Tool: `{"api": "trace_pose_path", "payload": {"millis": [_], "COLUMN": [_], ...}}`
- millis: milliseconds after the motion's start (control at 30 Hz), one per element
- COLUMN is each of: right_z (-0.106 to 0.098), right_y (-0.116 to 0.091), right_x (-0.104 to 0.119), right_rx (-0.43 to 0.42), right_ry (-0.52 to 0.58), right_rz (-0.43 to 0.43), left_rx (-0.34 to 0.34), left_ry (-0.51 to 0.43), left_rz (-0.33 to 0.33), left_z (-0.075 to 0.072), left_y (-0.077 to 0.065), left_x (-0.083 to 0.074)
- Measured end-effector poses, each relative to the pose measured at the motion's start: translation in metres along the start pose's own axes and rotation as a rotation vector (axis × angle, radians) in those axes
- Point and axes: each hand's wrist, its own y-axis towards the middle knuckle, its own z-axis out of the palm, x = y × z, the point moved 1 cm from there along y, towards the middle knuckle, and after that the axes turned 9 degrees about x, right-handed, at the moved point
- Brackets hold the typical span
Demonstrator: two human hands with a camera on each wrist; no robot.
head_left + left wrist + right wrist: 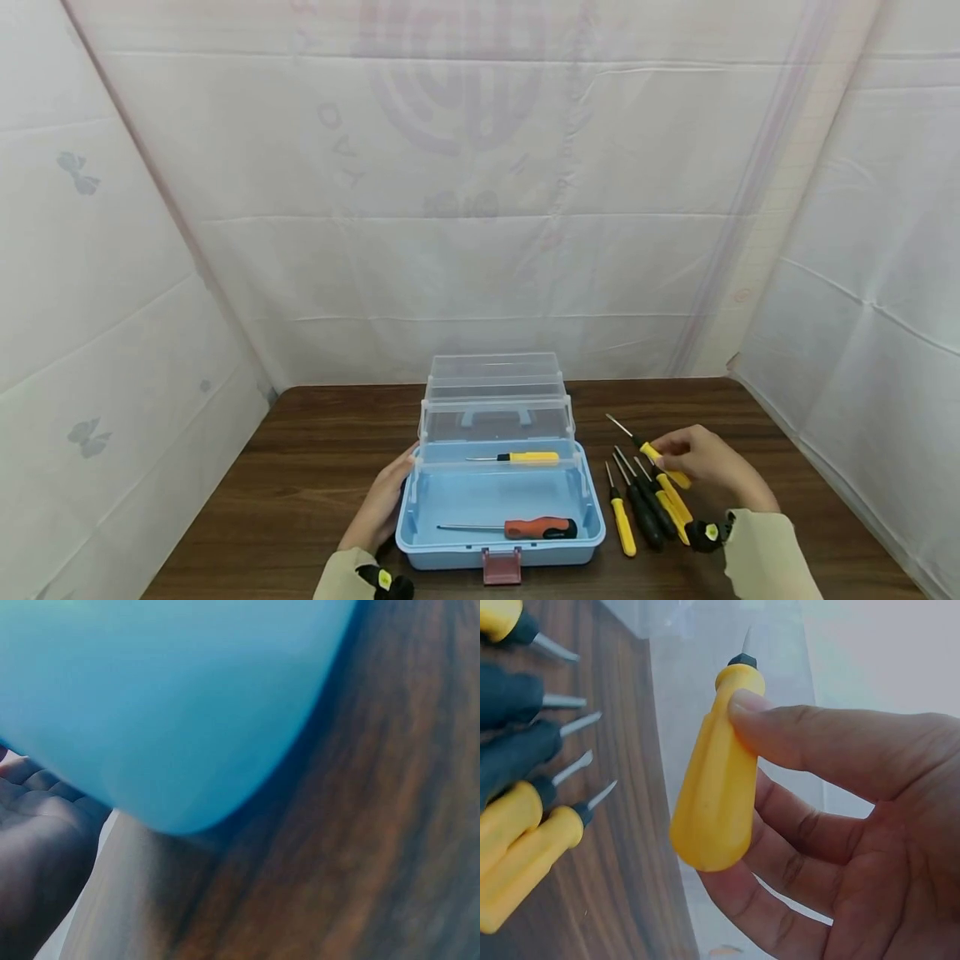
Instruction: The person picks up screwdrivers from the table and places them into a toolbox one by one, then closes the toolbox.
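Observation:
My right hand (708, 462) holds a yellow-handled screwdriver (716, 780) between thumb and fingers, its shaft pointing away and slightly up. In the head view it is above the right end of a group of screwdrivers. Several others lie beside it, with yellow handles (622, 527) and black handles (645, 518). My left hand (386, 500) rests against the left side of a light blue toolbox (405, 546); the box wall hides part of its fingers in the left wrist view. Inside the box lie a yellow-handled screwdriver (532, 457) at the back and a red-and-black screwdriver (536, 528) at the front.
The toolbox's clear lid (495, 387) stands raised at the back. A pink latch (501, 568) hangs at the box front. Dark wood tabletop (322, 467) extends around it, with white sheeting (480, 275) behind and at both sides.

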Motion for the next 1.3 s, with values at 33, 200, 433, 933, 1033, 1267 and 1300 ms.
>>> {"api": "trace_pose_path", "payload": {"millis": [33,200,433,933,1033,1267,1300], "right_z": [0.000,0.001,0.003,0.011,0.014,0.023,0.024], "right_y": [0.001,0.006,0.012,0.029,0.033,0.043,0.045], "right_x": [0.002,0.012,0.027,0.050,0.055,0.069,0.071], "right_rx": [0.003,-0.009,-0.008,0.036,0.044,0.024,0.016], "right_ry": [-0.003,-0.036,-0.058,-0.054,-0.035,0.017,-0.007], "right_rz": [-0.005,-0.022,-0.078,-0.177,-0.179,-0.120,-0.125], "left_rx": [0.000,0.001,0.007,-0.005,-0.001,-0.007,-0.008], "left_ry": [0.003,0.012,0.000,0.004,0.007,0.008,0.004], "left_rz": [-0.001,-0.005,-0.018,-0.031,-0.031,-0.024,-0.023], "left_z": [0.000,-0.001,-0.001,0.001,0.001,0.001,0.001], "left_y": [0.000,0.000,0.002,0.001,0.001,0.001,0.001], "left_x": [0.000,0.002,0.000,-0.001,-0.002,-0.002,-0.002]}}
